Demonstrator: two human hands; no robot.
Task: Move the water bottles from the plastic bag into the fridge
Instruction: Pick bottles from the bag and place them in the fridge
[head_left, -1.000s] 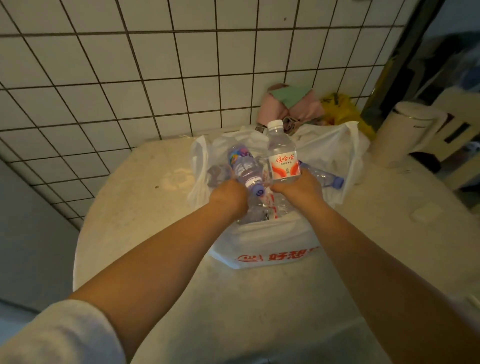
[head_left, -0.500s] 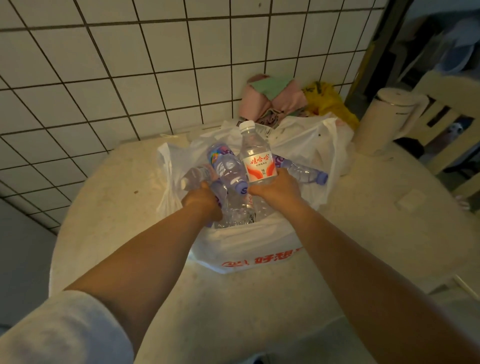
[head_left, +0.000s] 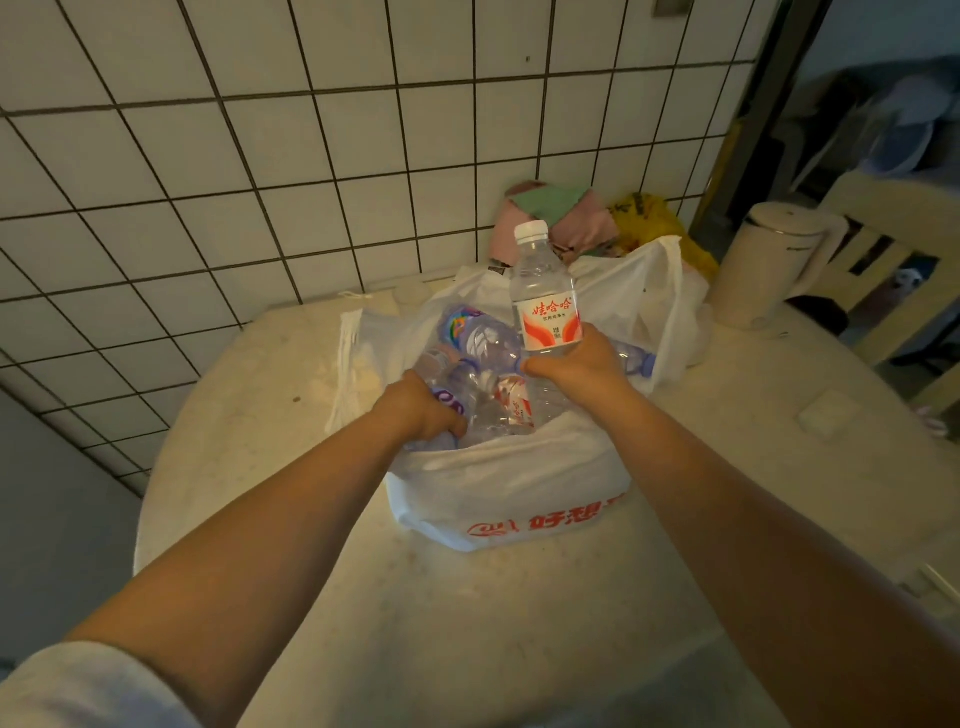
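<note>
The right hand (head_left: 574, 366) clamps the red-labelled water bottle (head_left: 545, 306) just below its label, upright above the plastic bag (head_left: 509, 488). The left hand (head_left: 421, 410) curls round a purple-labelled bottle (head_left: 457, 395) inside. Full, heavyish, slick; mid-body grips suit.

**A person's two bare forearms and one pale sleeve**

Both forearms are bare from the elbow to the wrist. The left arm wears a light grey sleeve (head_left: 78, 686), soft and loose, pushed up near the elbow. Neither hand shows rings, watch or gloves.
</note>
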